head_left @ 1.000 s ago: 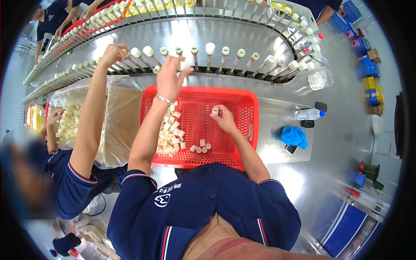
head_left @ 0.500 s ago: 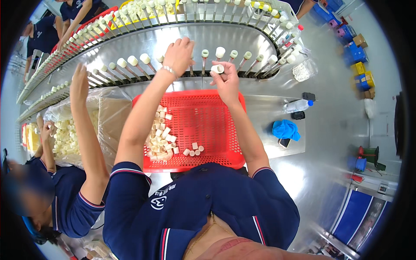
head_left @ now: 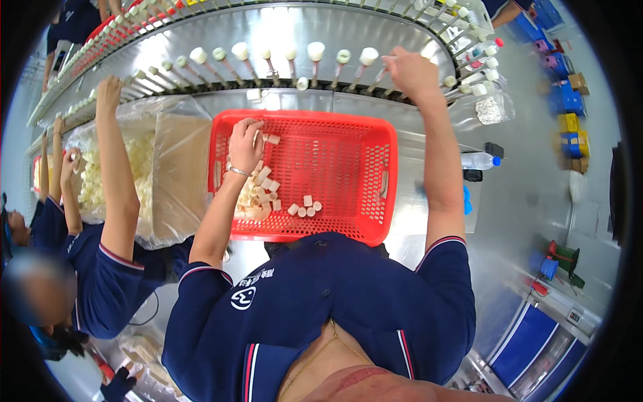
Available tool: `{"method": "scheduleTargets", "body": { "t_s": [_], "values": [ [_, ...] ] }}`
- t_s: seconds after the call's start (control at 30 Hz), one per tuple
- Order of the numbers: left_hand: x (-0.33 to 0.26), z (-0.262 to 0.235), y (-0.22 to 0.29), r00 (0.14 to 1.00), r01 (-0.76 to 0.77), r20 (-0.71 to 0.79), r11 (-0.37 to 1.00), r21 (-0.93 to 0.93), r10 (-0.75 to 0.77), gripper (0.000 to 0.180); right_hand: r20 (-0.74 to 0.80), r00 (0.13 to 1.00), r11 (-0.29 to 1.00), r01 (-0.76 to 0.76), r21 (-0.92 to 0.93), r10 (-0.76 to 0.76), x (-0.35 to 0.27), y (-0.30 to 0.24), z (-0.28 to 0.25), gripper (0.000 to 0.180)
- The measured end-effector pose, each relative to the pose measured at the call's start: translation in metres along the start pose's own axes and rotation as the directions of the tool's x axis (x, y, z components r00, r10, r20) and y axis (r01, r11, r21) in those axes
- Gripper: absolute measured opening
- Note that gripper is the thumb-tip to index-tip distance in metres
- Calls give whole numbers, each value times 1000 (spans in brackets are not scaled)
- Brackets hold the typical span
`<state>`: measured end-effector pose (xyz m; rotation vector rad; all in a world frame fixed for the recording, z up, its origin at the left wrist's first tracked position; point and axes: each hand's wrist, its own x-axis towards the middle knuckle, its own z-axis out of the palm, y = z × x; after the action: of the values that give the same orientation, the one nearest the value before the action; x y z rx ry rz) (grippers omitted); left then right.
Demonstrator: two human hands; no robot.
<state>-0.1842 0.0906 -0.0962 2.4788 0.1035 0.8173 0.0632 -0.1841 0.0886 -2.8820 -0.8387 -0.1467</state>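
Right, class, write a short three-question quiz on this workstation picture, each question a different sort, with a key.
1. True or false: the left hand is inside the red basket.
2. Where is the right hand? A) in the basket B) up at the conveyor pegs C) on the water bottle
3. Fill in: the small cream caps lie in the ___ part of the basket.

Key: 1 true; 2 B; 3 left.
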Motion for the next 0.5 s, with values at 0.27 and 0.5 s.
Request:
{"method": "scheduleTargets", "body": {
  "t_s": [0.27,0.5],
  "values": [
    [-62,83,-58,881,-93,473,972,216,-21,35,19,981,959,-186,-214,195,-21,-2,-8,45],
    [-65,121,-50,750,-114,615,869,482,-243,35,78,996,932,4,362,-34,-152,-77,136,31]
  ]
}}
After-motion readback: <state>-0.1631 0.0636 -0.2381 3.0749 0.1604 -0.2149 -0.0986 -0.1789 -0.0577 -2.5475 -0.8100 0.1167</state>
